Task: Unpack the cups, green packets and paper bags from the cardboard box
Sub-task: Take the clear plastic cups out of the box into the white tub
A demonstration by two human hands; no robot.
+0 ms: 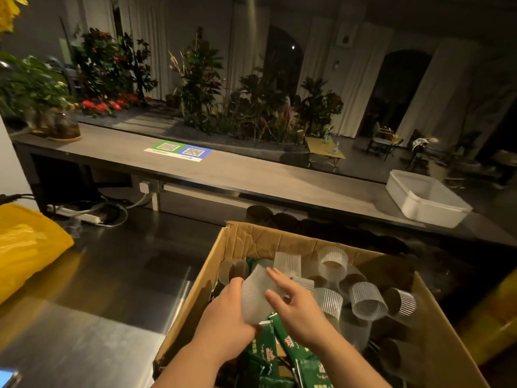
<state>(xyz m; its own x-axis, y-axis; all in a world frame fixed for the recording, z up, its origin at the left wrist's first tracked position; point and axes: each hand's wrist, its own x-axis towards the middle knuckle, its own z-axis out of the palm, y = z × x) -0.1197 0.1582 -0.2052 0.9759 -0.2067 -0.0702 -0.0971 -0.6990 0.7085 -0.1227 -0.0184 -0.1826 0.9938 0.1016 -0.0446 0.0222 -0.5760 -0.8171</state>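
Left hand (226,312) grips a ribbed clear cup (251,292) from the left, fingers curled round its side, just over the open box (251,242). Right hand (296,301) lies against the cup's other side, forefinger and thumb stretched out on it and spread apart, the other fingers loosely bent. The cup is tilted, its mouth towards the far wall of the box.

More ribbed cups (366,303) lie on their sides inside the box, to the right of and behind the hands. Green packets (265,351) sit heaped in the near part, under both wrists.

The box stands on a steel counter (112,275). A yellow bag (25,247) rests at the counter's left edge. On the higher shelf (251,177) behind are a QR sheet (179,151) and, to the right, a white tub (425,197). Plants (201,79) fill the dim room beyond.
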